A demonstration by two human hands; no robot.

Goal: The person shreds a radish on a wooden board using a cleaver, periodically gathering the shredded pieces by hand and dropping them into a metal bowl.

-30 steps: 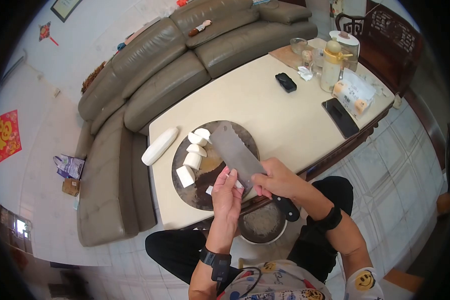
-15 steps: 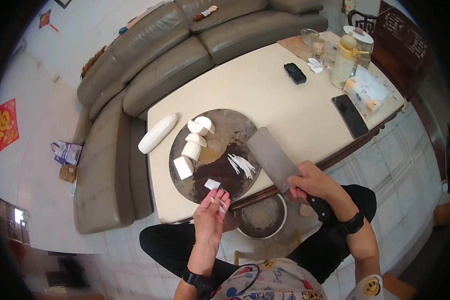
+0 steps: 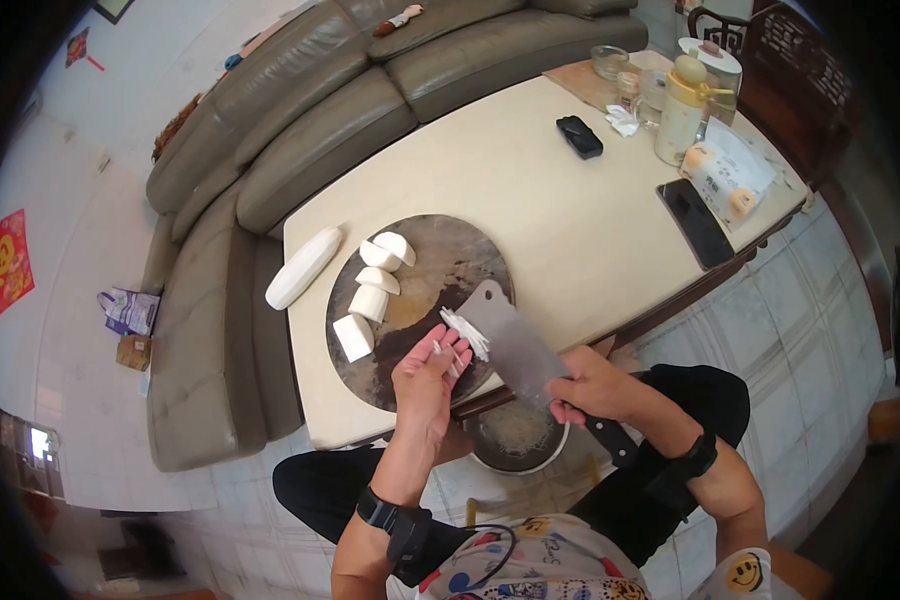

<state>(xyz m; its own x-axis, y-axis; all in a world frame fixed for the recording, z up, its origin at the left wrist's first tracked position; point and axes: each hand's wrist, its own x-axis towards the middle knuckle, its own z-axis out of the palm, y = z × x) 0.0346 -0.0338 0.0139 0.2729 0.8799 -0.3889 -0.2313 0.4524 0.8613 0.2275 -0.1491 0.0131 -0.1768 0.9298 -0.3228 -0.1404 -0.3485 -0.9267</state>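
Note:
My right hand [image 3: 588,384] grips a cleaver [image 3: 523,350] by its dark handle, the blade tilted over the right edge of a round chopping board [image 3: 435,262]. Palm up, my left hand [image 3: 428,380] has its fingers curled around a few thin white strips. Its fingertips are beside a small pile of white radish strips [image 3: 464,334] on the board, which lies against the blade. Several thick radish chunks [image 3: 369,302] line the board's left side. A peeled white radish [image 3: 305,268] lies on the table left of the board.
Below the table edge, between the knees, is a metal basin [image 3: 516,437] holding pale shreds. On the cream table [image 3: 470,150] are a phone [image 3: 696,224], a black case [image 3: 580,137], a thermos [image 3: 681,112] and a snack bag [image 3: 728,178]. A leather sofa [image 3: 320,135] stands behind.
My left hand has moved up and right to the strip pile. The cleaver has swung down and left beside the pile. The small flat piece by my left fingers is now out of sight.

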